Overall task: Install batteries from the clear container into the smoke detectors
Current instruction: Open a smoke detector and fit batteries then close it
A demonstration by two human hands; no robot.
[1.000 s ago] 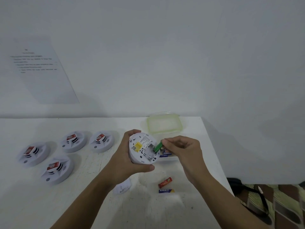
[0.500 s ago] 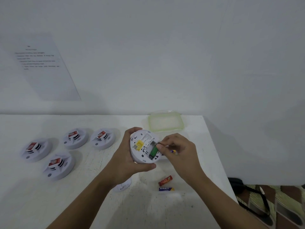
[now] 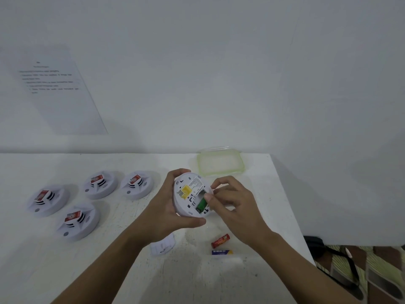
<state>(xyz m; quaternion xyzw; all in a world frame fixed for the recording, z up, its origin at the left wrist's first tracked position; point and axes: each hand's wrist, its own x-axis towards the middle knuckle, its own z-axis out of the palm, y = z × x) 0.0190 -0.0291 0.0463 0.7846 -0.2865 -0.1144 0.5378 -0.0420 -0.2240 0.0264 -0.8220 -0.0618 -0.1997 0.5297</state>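
Detector: white smoke detector (image 3: 188, 195), back up, yellow sticker, gripped in left hand (image 3: 167, 208).
Battery: green battery (image 3: 201, 204) in its slot, pinched by right hand (image 3: 235, 205).
Unclear: label print unreadable.

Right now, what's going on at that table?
A person is fitting a battery. The left hand grips a smoke detector back side up, above the table. The right hand pinches the upper end of a green battery that lies in the detector's open slot. Four more detectors sit on the table to the left. A red battery and a blue battery lie nearer the person.
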